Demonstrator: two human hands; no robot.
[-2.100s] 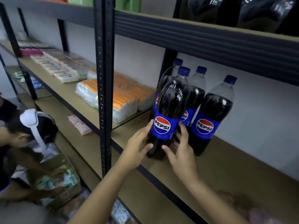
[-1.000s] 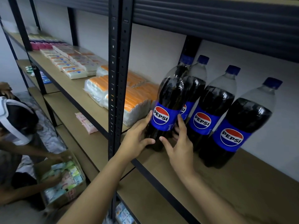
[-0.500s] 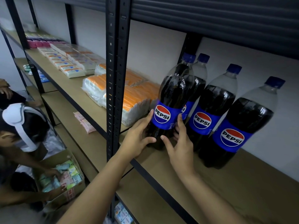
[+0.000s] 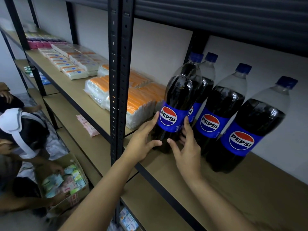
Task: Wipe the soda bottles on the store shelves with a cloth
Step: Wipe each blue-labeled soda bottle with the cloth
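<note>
Head view gives us both our hands on the front bottle [image 4: 179, 104], a Pepsi bottle standing near the front edge of the shelf board [image 4: 233, 194]. Our left hand [image 4: 143, 144] cups its left side, fingers along the label's edge and thumb curled across the base; our right hand [image 4: 186, 149] grasps the right side, thumb in front, and its other fingers are partly hidden behind the bottle. A second bottle [image 4: 208, 72] stands directly behind, mostly covered; we see only its cap, neck and a strip of label. Two more bottles [image 4: 221, 107] [image 4: 255, 127] stand to the right in a row, close together. We cannot make out any cloth in either hand.

Left of the front bottle, just beyond the black upright post [image 4: 119, 80], lie orange-topped packs [image 4: 138, 104], near our left hand. To the right and in front of the bottles the board is bare up to its dark edge. The shelf above [image 4: 216, 15] hangs close over the caps. At lower left another person, partly cut off, reaches into a cardboard box [image 4: 63, 184].
</note>
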